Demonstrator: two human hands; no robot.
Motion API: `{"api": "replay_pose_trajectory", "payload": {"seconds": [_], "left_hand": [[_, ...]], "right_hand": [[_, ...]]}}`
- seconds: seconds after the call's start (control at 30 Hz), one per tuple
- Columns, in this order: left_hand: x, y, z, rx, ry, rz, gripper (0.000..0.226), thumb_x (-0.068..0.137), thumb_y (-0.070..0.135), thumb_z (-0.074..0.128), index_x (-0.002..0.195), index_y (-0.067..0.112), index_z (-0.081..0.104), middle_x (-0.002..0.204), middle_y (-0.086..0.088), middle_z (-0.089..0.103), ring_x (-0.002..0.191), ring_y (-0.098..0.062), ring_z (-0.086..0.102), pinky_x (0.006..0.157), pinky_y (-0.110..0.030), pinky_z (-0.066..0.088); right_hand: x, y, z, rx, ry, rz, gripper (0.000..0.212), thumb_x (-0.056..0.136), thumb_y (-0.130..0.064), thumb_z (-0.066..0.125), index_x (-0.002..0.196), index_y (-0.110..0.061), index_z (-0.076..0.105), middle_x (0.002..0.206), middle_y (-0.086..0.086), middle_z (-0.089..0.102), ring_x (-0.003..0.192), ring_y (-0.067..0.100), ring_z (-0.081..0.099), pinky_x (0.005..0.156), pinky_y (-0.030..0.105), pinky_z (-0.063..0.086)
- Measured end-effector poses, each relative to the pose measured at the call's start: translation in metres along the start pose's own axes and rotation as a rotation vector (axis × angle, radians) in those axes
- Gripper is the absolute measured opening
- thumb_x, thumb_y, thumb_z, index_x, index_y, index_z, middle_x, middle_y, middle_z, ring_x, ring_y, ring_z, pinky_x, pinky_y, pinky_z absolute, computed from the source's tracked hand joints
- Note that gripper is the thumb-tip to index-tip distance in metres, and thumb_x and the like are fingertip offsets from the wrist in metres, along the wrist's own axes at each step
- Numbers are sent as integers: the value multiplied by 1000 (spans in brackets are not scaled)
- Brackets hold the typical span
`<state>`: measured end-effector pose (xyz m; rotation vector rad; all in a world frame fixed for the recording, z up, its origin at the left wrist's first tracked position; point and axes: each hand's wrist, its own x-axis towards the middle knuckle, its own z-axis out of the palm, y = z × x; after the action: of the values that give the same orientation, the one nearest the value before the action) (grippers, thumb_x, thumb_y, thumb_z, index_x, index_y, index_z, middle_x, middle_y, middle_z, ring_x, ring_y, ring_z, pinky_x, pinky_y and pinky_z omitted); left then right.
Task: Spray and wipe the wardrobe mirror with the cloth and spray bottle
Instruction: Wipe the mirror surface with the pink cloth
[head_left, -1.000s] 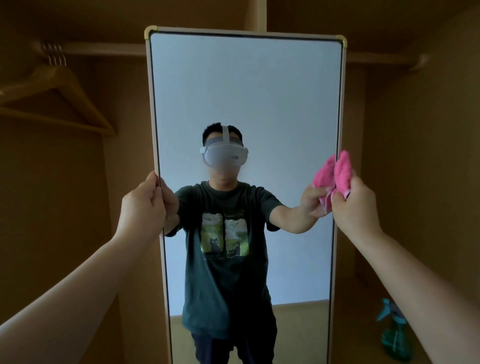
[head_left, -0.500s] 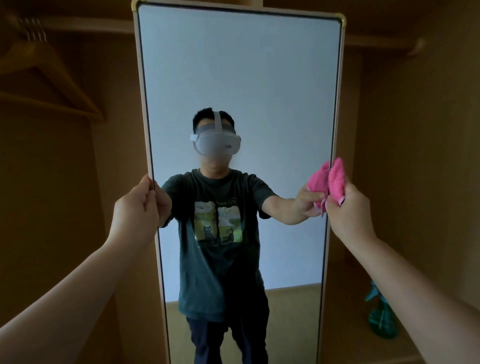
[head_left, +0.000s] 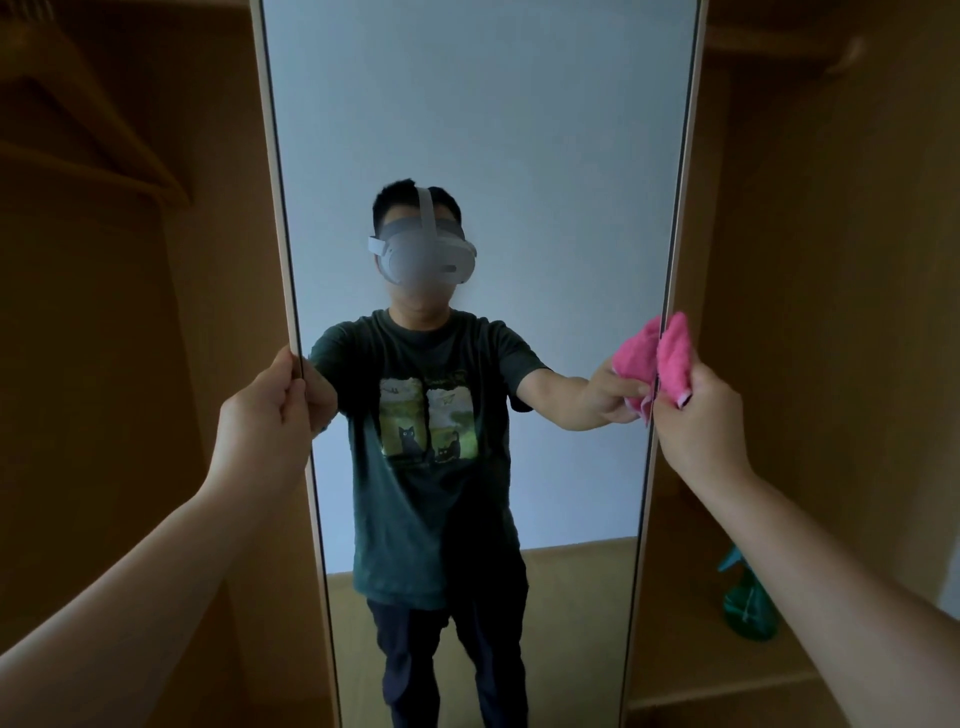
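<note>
A tall framed mirror (head_left: 478, 104) stands upright inside a wooden wardrobe and fills the middle of the head view. My left hand (head_left: 265, 421) grips its left frame edge at mid height. My right hand (head_left: 696, 421) holds a bunched pink cloth (head_left: 675, 358) against the mirror's right edge, and the cloth is doubled in the glass. A green spray bottle (head_left: 748, 608) stands on the wardrobe floor at the lower right, partly behind my right forearm. The glass reflects a person wearing a headset with both arms stretched out.
Wooden wardrobe walls (head_left: 841, 312) close in on both sides. A wooden hanger (head_left: 104, 130) hangs on a rail at the upper left. A low wooden ledge (head_left: 727, 691) runs along the wardrobe bottom at the right.
The mirror now looms larger and its top edge has left the frame, as the view has come closer. Both hands keep their grips on its edges.
</note>
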<state>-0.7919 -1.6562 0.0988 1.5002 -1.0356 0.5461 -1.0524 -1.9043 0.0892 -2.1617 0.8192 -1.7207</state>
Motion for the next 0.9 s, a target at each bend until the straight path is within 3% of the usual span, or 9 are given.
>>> {"api": "replay_pose_trajectory", "payload": {"seconds": [0.07,0.23,0.33,0.5,0.67,0.77,0.83,0.9], "left_hand": [[-2,-2,1,-6,-6,-11,28,100,3,39,94,27,51,70,17,56,68,22,55,54,4,38],[-8,-11,1,-18,-49,-52,34,100,5,38,91,35,50,73,33,61,72,20,56,59,2,41],[-15,-18,2,4,-62,-83,29,101,9,39,98,36,50,72,21,59,75,24,54,58,-4,41],[-21,-27,0,-15,-94,-109,32,100,8,39,121,29,51,77,22,60,80,21,56,71,-12,44],[-29,-26,2,25,-91,-127,30,100,7,38,95,34,51,81,20,56,76,23,54,60,-4,41],[-37,-25,6,26,-71,-166,26,100,5,36,109,21,54,86,20,56,76,27,52,58,3,40],[-40,-24,8,46,-54,-198,28,101,6,35,117,14,55,90,15,60,80,20,57,58,2,41],[-42,-23,11,89,-42,-238,31,101,10,35,126,13,53,98,5,63,86,-1,62,58,-8,46]], "right_hand": [[-5,2,0,-2,-5,8,33,89,-1,62,122,2,60,85,10,66,78,28,66,74,46,58],[-20,5,3,-17,-5,18,28,90,-1,61,118,4,62,86,14,67,78,27,66,74,42,58],[-26,8,6,-23,-2,45,31,89,-2,63,119,4,61,89,17,68,82,29,67,76,40,57],[-38,11,13,-36,2,85,34,89,-4,64,123,0,61,92,16,69,85,28,67,78,37,56],[-54,21,18,-27,-20,143,30,89,-6,64,119,1,62,92,15,68,87,27,66,77,34,54],[-63,26,20,25,-49,192,30,90,-5,63,119,-3,62,93,11,68,88,27,66,80,36,55],[-69,29,20,66,-80,231,32,90,-5,63,122,-6,60,99,10,68,92,25,67,85,40,57],[-73,34,19,73,-111,246,33,90,-5,63,123,-5,59,101,11,68,93,23,67,86,41,57]]}}
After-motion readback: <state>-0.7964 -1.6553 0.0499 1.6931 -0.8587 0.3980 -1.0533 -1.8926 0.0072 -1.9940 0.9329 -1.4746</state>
